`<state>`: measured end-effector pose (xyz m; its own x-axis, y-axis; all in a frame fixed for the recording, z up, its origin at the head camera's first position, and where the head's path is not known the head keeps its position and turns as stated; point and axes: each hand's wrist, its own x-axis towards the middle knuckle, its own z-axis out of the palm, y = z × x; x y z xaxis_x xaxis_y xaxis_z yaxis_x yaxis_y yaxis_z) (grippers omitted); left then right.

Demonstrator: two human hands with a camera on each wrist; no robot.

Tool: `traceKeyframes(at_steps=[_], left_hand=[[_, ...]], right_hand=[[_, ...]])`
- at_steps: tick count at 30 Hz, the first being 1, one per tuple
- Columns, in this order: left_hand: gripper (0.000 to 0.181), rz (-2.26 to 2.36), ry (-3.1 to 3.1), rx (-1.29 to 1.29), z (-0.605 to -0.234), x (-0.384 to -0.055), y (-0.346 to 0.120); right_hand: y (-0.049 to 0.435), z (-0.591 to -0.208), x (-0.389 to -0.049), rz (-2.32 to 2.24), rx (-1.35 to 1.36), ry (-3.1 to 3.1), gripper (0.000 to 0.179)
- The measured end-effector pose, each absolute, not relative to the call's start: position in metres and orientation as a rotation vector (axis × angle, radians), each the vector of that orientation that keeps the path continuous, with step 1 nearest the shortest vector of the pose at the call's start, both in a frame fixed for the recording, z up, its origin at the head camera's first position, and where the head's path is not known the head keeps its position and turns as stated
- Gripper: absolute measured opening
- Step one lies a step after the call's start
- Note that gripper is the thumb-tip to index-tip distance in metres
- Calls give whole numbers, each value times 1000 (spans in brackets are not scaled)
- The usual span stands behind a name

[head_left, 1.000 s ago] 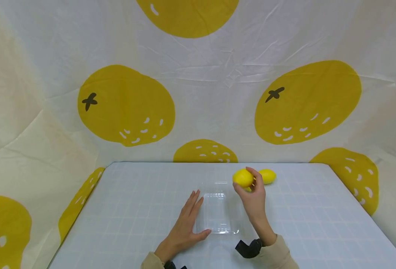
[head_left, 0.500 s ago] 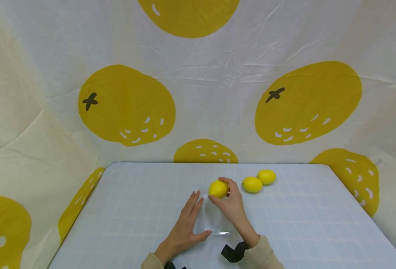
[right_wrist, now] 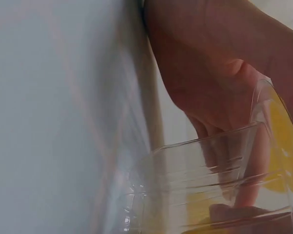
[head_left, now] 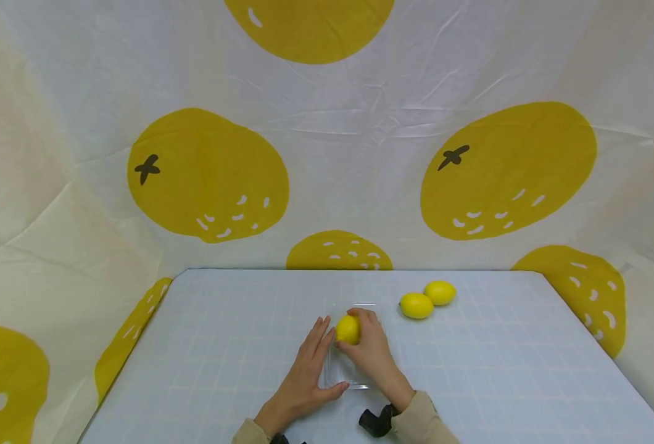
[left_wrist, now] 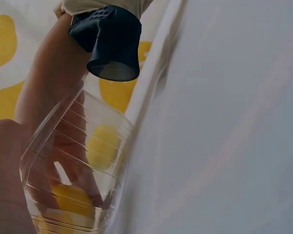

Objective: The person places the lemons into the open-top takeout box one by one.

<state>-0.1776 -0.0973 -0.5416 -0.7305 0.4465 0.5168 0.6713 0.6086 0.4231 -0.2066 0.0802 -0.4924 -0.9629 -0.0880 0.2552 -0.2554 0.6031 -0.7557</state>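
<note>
Item: lemon (head_left: 348, 329), pinched in R hand (head_left: 372, 356) fingertips, low inside clear plastic tray (head_left: 360, 383). L hand (head_left: 303, 375) flat, fingers straight, steadying tray edge. Step: placing. Next, likely: let go; 2 lemons (head_left: 427, 299) wait on table (head_left: 499, 370).

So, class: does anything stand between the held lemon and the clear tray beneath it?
Nothing visible does. The right hand holds the lemon right over the tray, while the left hand rests at the tray's left edge.

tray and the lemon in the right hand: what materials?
Tray: thin clear plastic, glossy; the table shows through it and the walls are ribbed. Lemon in the right hand: smooth, even yellow, slight sheen; could be real or plastic, cannot tell.
</note>
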Motion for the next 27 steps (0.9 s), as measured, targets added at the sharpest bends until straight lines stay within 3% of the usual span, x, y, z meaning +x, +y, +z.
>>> traceKeyframes(at_steps=[27], left_hand=[[94,-854,-2483,-896,-543,-179,-96]], right_hand=[[78,-493,-204,928,379,-2621,50]])
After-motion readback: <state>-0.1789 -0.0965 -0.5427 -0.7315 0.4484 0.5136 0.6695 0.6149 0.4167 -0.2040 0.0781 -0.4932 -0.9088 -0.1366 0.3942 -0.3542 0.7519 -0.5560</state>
